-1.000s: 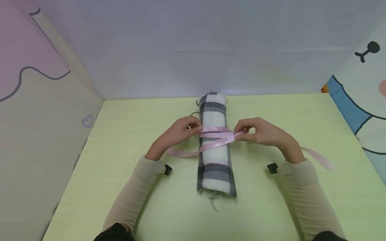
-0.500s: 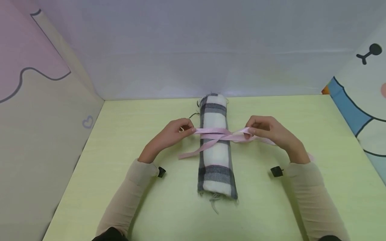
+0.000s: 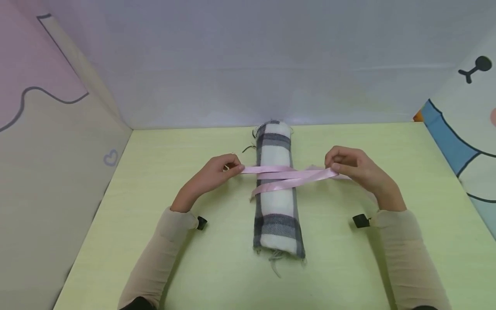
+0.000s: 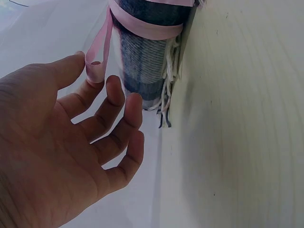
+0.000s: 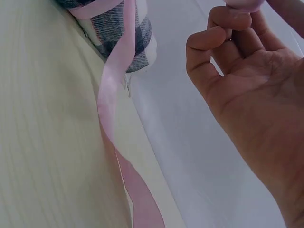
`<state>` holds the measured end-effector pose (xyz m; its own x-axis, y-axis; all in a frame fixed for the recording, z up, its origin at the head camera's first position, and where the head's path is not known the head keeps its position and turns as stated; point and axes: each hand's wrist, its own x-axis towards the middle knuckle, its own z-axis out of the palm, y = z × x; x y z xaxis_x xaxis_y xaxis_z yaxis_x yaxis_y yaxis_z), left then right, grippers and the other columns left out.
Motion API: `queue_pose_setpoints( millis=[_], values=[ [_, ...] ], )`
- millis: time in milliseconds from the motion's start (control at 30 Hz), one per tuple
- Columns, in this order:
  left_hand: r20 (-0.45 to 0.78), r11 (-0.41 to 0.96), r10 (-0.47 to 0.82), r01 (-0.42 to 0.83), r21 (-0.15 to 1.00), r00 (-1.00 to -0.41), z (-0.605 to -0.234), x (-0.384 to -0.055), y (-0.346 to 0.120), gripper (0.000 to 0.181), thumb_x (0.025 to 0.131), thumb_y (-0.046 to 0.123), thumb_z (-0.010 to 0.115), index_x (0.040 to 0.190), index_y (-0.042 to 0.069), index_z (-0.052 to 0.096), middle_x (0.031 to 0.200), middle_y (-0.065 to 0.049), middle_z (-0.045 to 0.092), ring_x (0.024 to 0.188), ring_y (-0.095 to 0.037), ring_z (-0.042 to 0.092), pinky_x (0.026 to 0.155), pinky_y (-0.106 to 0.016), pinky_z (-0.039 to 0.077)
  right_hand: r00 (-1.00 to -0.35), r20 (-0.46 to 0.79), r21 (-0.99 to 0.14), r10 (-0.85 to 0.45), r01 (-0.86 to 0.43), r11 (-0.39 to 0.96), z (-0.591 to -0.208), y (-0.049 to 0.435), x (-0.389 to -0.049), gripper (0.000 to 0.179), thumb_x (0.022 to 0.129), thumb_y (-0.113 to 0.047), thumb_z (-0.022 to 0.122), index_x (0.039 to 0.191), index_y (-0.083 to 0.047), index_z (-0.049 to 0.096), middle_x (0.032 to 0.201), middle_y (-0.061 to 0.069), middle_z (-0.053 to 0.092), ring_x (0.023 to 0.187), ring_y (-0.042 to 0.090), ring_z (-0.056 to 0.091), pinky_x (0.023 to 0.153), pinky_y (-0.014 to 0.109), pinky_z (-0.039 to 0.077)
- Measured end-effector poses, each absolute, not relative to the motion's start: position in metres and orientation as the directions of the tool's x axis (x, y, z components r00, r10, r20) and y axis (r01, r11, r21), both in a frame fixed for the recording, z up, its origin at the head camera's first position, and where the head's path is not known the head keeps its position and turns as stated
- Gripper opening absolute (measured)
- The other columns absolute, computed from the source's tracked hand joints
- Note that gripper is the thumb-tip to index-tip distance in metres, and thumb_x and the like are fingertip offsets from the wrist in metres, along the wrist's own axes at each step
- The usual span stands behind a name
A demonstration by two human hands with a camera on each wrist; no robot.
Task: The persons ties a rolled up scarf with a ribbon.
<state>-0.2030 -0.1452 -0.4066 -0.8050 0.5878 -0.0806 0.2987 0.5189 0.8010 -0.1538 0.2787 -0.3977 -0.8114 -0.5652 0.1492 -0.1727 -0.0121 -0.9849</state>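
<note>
Head view: ribbon (image 3: 279,175) looks wrapped round the roll (image 3: 277,202), not yet tied off; left hand (image 3: 213,174), left of the roll, and right hand (image 3: 358,168), right of it, pinch ribbon.

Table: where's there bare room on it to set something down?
The table is bare between the left sleeve and right sleeve, nearer than the fringe; left of the left hand; and right of the right sleeve. It's crowded mid-table, where the left hand and right hand pinch the ribbon across the roll.

From afar, I see a screened-in tabletop work area: wood-grain table (image 3: 329,267), pale backdrop (image 3: 248,47), cartoon-printed side panels (image 3: 469,129).
</note>
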Motion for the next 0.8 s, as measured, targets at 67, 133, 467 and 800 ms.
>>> queue_pose_setpoints(
  millis=[67,133,467,800],
  values=[
    [-0.085,0.526,0.583,0.295,0.798,-0.808,-0.406,-0.203,-0.147,0.024,0.107,0.032,0.061,0.103,0.009,0.068,0.105,-0.003,0.07,0.099,-0.018,0.063,0.095,-0.042,0.051,-0.815,0.124,-0.987,-0.566,-0.162,0.018,-0.397,0.281,-0.154,0.025,0.101,0.01,0.049,0.111,-0.007,0.064,0.092,-0.004,0.066,0.08,0.02,0.054,0.075,0.032,0.048],
    [-0.086,0.528,0.577,0.291,0.798,-0.812,-0.405,-0.204,-0.148,0.025,0.107,0.031,0.062,0.102,0.008,0.069,0.105,-0.005,0.07,0.098,-0.019,0.063,0.095,-0.042,0.051,-0.82,0.113,-0.986,-0.561,-0.163,0.039,-0.396,0.284,-0.155,0.024,0.1,0.01,0.051,0.111,-0.006,0.064,0.093,-0.004,0.067,0.081,0.019,0.057,0.076,0.03,0.049],
    [-0.093,0.535,0.545,0.26,0.804,-0.833,-0.404,-0.209,-0.159,0.028,0.106,0.03,0.063,0.102,0.003,0.067,0.107,-0.007,0.071,0.103,-0.022,0.064,0.096,-0.044,0.052,-0.866,0.092,-0.985,-0.491,-0.151,0.081,-0.393,0.304,-0.153,0.023,0.1,0.012,0.054,0.113,-0.005,0.064,0.098,-0.004,0.067,0.086,0.016,0.06,0.082,0.026,0.052],
    [-0.101,0.56,0.52,0.249,0.79,-0.848,-0.402,-0.213,-0.173,0.034,0.107,0.037,0.06,0.101,0.004,0.066,0.105,-0.005,0.068,0.104,-0.023,0.064,0.093,-0.042,0.051,-0.904,0.056,-0.978,-0.423,-0.136,0.161,-0.395,0.316,-0.151,0.017,0.101,0.009,0.056,0.115,0.0,0.062,0.1,-0.002,0.067,0.089,0.012,0.063,0.087,0.024,0.052]
  ],
)
